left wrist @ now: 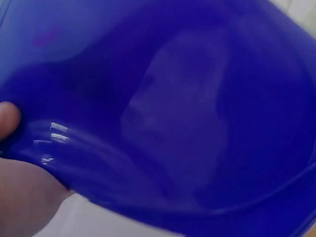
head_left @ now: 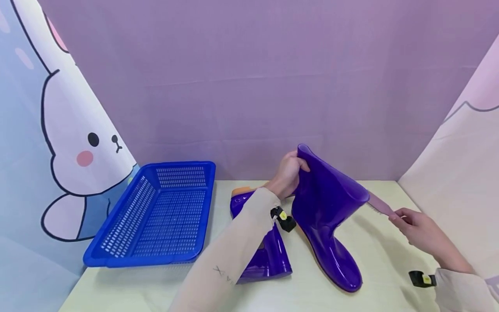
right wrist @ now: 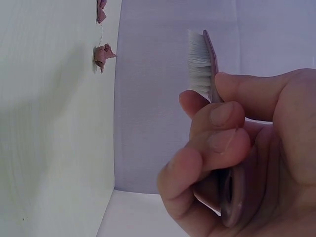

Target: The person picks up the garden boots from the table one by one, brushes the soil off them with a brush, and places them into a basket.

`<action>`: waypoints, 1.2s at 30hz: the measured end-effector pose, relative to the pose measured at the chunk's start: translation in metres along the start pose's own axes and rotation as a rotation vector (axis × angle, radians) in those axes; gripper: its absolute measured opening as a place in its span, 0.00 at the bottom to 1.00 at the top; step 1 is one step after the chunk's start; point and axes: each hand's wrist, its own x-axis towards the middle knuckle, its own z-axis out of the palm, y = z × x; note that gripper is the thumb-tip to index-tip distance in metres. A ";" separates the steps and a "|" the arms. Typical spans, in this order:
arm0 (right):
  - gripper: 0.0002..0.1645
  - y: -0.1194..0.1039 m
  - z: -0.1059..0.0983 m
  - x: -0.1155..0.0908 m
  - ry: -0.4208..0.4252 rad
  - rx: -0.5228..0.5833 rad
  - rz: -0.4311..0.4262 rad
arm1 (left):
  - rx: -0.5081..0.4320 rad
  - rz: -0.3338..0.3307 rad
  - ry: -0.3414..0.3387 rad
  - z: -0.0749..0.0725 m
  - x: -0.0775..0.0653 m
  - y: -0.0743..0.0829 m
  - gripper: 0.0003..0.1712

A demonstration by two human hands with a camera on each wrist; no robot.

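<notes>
A glossy purple rain boot (head_left: 327, 203) leans, its toe toward the lower right and its wide shaft up. My left hand (head_left: 290, 169) grips the shaft near its upper rim; in the left wrist view the thumb (left wrist: 7, 121) lies against the boot's shiny surface (left wrist: 173, 108). My right hand (head_left: 419, 229) holds a mauve-handled brush (head_left: 378, 203), its far end hidden behind the shaft's rim in the head view. White bristles (right wrist: 198, 61) show on this brush in the right wrist view, its handle clasped in curled fingers. A second purple boot (head_left: 270, 255) lies on its side, partly covered by my left forearm.
At the left stands a blue plastic basket (head_left: 206, 208) with slotted walls, nothing inside. Small reddish-brown scraps (right wrist: 102, 57) lie on the pale table (right wrist: 44, 148) in the right wrist view. A purple cloth backdrop (head_left: 249, 86) rises behind the table, with printed cloth panels on both sides.
</notes>
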 end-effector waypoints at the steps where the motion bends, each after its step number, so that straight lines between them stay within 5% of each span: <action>1: 0.21 0.000 0.000 0.000 -0.005 0.000 0.002 | 0.038 -0.034 -0.011 -0.004 0.003 -0.002 0.17; 4: 0.22 0.001 0.000 -0.002 -0.019 -0.006 0.011 | 0.171 -0.103 -0.043 -0.015 0.007 -0.007 0.16; 6: 0.22 0.002 0.000 -0.004 -0.027 -0.013 0.016 | 0.277 -0.087 -0.070 -0.019 0.005 -0.007 0.16; 9: 0.22 0.002 -0.002 -0.005 -0.032 -0.019 0.019 | 0.420 -0.007 -0.082 -0.020 -0.006 -0.003 0.22; 15: 0.20 0.002 -0.003 -0.005 -0.029 -0.016 -0.010 | 0.689 0.171 0.011 -0.015 -0.034 -0.001 0.42; 23: 0.09 -0.023 0.006 -0.002 -0.227 0.226 -0.296 | 0.594 0.231 -0.004 -0.015 -0.053 -0.012 0.55; 26: 0.09 -0.034 0.009 -0.002 -0.289 0.258 -0.355 | 0.630 0.220 0.025 -0.012 -0.060 -0.015 0.60; 31: 0.08 -0.045 0.014 -0.004 -0.313 0.232 -0.386 | 0.944 0.256 0.119 0.000 -0.082 -0.024 0.68; 36: 0.08 -0.053 0.018 -0.005 -0.322 0.237 -0.398 | 1.363 0.406 0.145 0.020 -0.106 -0.033 0.67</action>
